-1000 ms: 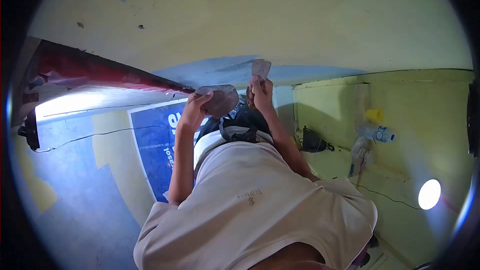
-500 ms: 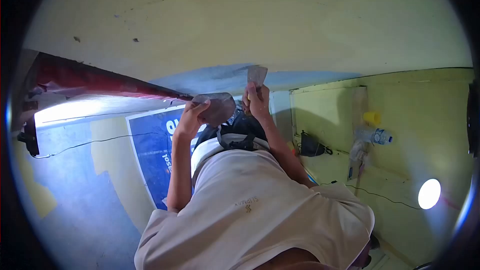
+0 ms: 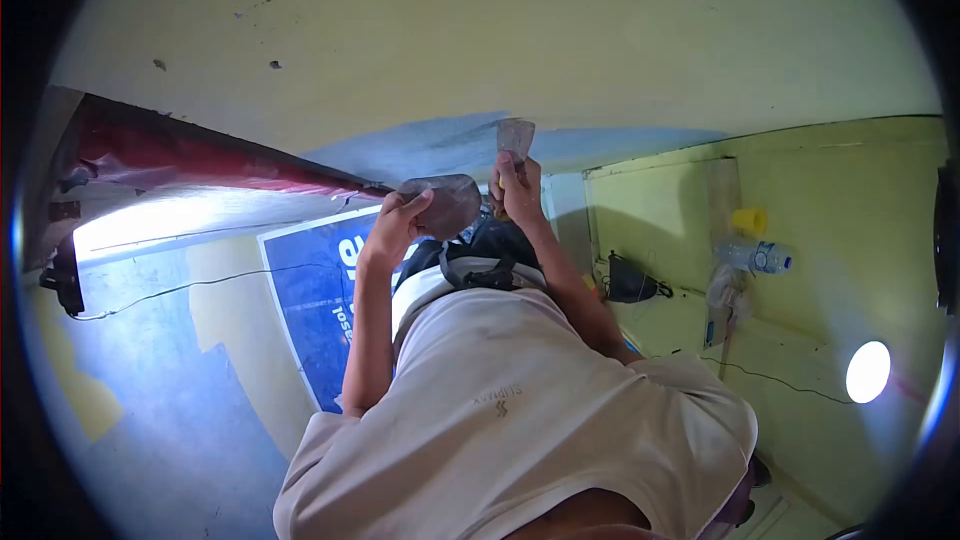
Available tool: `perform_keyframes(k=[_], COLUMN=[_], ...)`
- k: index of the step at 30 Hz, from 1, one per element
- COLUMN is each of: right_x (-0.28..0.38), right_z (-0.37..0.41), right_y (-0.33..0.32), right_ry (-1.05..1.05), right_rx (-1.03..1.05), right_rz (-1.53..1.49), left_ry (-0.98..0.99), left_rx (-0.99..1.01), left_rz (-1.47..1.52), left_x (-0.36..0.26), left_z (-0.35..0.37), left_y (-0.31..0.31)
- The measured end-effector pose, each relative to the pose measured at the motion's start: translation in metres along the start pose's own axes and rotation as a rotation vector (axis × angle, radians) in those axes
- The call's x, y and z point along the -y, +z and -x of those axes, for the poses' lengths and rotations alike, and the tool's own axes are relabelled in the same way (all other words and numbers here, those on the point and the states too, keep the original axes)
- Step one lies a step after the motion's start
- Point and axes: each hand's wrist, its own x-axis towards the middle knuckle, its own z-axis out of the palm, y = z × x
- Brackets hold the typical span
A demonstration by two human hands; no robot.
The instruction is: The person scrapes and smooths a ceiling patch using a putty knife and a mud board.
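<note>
My left hand (image 3: 397, 227) is closed round the edge of a wide, grey-brown plate (image 3: 447, 206) with a rounded outer side. To its right, my right hand (image 3: 517, 188) grips a putty knife (image 3: 515, 138) by its handle, the blade pointing up at the wall. Behind the blade lies a blue-grey patch (image 3: 430, 143) on the pale yellow wall (image 3: 560, 30). Whether the blade touches the wall I cannot tell. The plate and the knife are apart.
A red beam (image 3: 200, 150) runs along the left. Below it hangs a blue banner (image 3: 310, 290). On the right are a yellow cup (image 3: 748, 221), a plastic bottle (image 3: 765, 258), a dark bag (image 3: 632, 280), a thin cable (image 3: 780, 378) and a bright round lamp (image 3: 868, 372).
The plate and my left hand have shifted slightly right. My right hand and the putty knife sit slightly higher in view. The surroundings have shifted a little too.
</note>
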Motion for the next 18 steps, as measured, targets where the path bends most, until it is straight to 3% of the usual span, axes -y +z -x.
perform_keyframes(k=[7, 10, 11, 14, 18], right_x=[0.005, -0.001, -0.009, -0.007, -0.012], right_z=[0.003, -0.003, 0.0, 0.006, 0.004], right_y=[0.003, 0.0, -0.003, -0.001, -0.007], right_ry=[0.004, -0.105, 0.0, 0.044, 0.011], right_rx=[0.002, 0.012, -0.006, -0.025, -0.016], right_rz=[-0.003, 0.012, 0.003, -0.064, 0.026], left_ry=[-0.019, -0.063, -0.047, 0.017, -0.013], left_rx=[0.013, -0.002, -0.016, -0.029, -0.003], left_rz=[-0.039, -0.045, -0.042, -0.032, -0.056], left_x=[-0.003, 0.009, 0.01, 0.0, -0.001], left_z=[0.005, 0.013, 0.011, 0.011, 0.011], left_y=[0.004, -0.003, -0.006, 0.001, -0.004])
